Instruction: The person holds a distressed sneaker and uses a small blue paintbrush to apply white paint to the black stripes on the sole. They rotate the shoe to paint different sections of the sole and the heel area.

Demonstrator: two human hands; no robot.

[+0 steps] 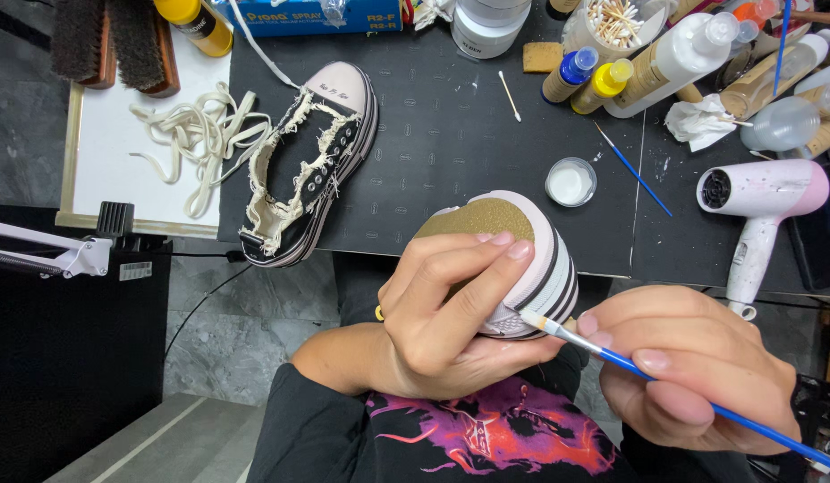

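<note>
1. Two sneakers in view: black frayed sneaker [309,161] lies flat on the black mat [451,134], loose cream laces [196,134] just left of it on a white board [102,152]
2. Left hand [442,309] wraps fingers closed around the held sneaker [522,259], sole turned up, over the lap at the mat edge
3. Right hand [692,367] pinches a blue paintbrush [612,353], tip touching the sneaker's white rubber sidewall
4. Small open white paint jar [571,182] sits behind the shoe
5. Pink-white hair dryer [764,201] far right
</note>
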